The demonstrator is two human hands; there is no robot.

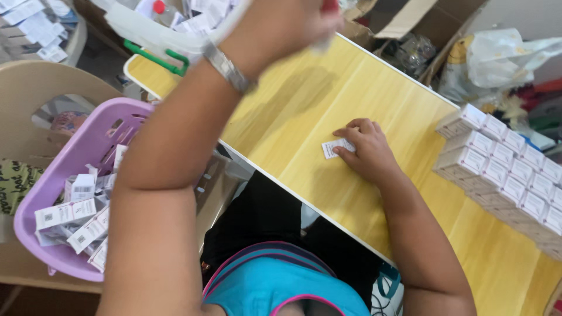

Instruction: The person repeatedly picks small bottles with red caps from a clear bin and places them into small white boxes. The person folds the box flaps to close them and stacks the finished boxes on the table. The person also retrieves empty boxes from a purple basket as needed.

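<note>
My right hand (366,153) rests on the yellow table (304,105), its fingers curled over a small flat white box (335,148) and pressing it onto the tabletop. My left arm is raised across the view, with a metal watch (227,69) on the wrist. My left hand (281,23) is up near the top edge, blurred and closed like a fist. Something white and red shows at its fingers, too blurred to make out.
A purple basket (44,193) with several small white boxes sits on a beige chair at my left. Stacked white boxes (503,169) line the table's right side. Beyond the table are a white basket with a green handle (153,57), a plastic bag (497,58) and a cardboard box (410,17).
</note>
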